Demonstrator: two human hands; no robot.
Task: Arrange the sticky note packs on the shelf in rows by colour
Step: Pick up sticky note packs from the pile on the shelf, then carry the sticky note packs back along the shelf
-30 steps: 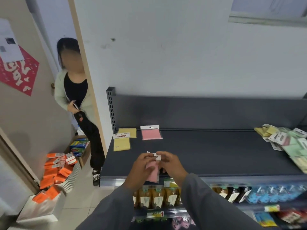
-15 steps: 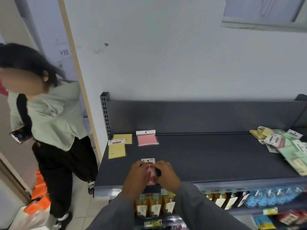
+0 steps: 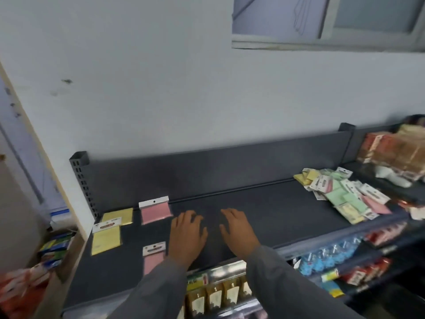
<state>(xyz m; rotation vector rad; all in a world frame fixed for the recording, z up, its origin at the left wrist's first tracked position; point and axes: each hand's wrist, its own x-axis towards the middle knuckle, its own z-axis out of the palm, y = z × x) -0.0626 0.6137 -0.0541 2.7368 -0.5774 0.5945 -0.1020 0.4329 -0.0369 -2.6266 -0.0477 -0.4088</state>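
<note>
Head view, front pink pack (image 3: 153, 256) just left of left hand (image 3: 187, 236) (empty)

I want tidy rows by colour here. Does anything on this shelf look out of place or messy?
Yes. At the right end of the shelf, a heap of packs lies jumbled, yellow, green and pink overlapping at odd angles. At the left, two yellow packs and two pink packs lie flat in colour rows.

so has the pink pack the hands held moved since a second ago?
Yes. The pink pack now lies on the shelf, in front of the other pink pack; both hands are empty.
</note>
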